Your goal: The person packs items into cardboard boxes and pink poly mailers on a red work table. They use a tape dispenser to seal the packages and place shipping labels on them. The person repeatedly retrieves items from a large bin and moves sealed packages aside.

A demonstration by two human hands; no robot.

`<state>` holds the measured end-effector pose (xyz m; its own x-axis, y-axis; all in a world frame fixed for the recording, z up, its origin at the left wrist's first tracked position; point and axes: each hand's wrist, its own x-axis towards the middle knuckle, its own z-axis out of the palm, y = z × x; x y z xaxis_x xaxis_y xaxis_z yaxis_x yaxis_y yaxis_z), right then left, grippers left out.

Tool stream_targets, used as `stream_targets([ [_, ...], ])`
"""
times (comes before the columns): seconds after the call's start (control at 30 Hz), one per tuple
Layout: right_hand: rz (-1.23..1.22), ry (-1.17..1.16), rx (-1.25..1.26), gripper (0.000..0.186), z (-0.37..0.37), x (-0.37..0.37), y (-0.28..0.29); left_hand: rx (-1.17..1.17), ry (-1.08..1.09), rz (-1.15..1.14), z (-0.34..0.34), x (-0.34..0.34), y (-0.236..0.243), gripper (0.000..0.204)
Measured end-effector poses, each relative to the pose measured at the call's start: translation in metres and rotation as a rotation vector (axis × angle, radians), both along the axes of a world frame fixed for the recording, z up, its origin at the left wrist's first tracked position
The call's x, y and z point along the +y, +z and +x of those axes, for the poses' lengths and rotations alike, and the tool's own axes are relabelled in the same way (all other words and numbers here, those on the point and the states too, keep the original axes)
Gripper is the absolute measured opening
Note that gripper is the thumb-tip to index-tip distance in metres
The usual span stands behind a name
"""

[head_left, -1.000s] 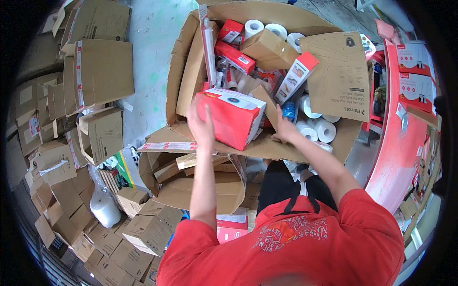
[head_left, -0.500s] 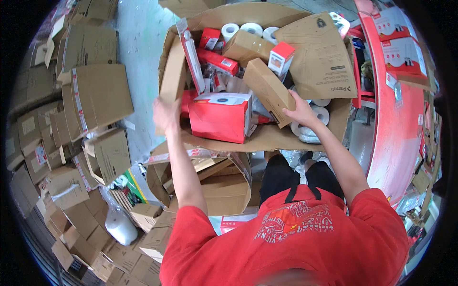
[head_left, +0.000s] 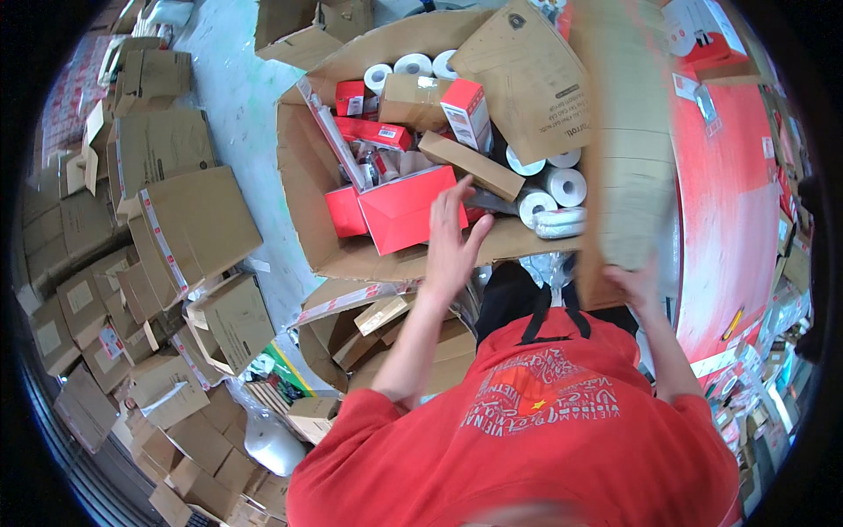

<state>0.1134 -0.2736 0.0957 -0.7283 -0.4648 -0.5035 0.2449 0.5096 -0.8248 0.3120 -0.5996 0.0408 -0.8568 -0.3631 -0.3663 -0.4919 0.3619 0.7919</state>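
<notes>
We've got the right hand point(head_left: 637, 283) gripping the near end of a long carton point(head_left: 628, 149), blurred and stretching ahead of it; step in hand looks like moving that carton. Left hand point(head_left: 452, 250) is open, nothing in it, by the red box point(head_left: 407, 209) in the big box point(head_left: 299, 171), can't tell if touching. Next move, we'd judge, calls for a firm right-hand grip.

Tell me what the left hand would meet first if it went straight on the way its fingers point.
Most likely the long, narrow brown cardboard box, just ahead of the left hand. Depth is unclear, so the hand might pass above it.
</notes>
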Motion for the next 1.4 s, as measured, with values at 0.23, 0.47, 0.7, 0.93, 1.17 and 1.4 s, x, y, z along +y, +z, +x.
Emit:
stream_targets([
  [0.23,-0.416,-0.930,0.054,0.074,-0.079,0.184,-0.003,-0.763,-0.774,-1.002,0.017,-0.041,-0.124,0.164],
  [0.47,-0.197,-0.222,0.105,0.062,-0.118,0.036,-0.037,-0.580,-0.543,-0.858,0.038,-0.084,-0.137,0.150],
  [0.7,0.087,0.954,0.546,0.044,-0.016,-0.147,-0.143,-0.337,-0.105,-0.623,0.079,-0.136,-0.066,0.140],
  [0.93,0.431,0.862,0.882,0.065,-0.002,-0.219,-0.238,0.147,0.933,0.360,0.255,-0.229,0.020,0.075],
  [1.17,0.540,0.974,0.750,0.067,0.005,-0.248,-0.261,0.100,0.829,-0.273,0.237,-0.216,-0.030,0.097],
  [1.4,0.359,0.664,0.341,0.062,-0.004,-0.231,-0.176,-0.004,0.618,-0.782,0.162,-0.185,-0.053,0.082],
])
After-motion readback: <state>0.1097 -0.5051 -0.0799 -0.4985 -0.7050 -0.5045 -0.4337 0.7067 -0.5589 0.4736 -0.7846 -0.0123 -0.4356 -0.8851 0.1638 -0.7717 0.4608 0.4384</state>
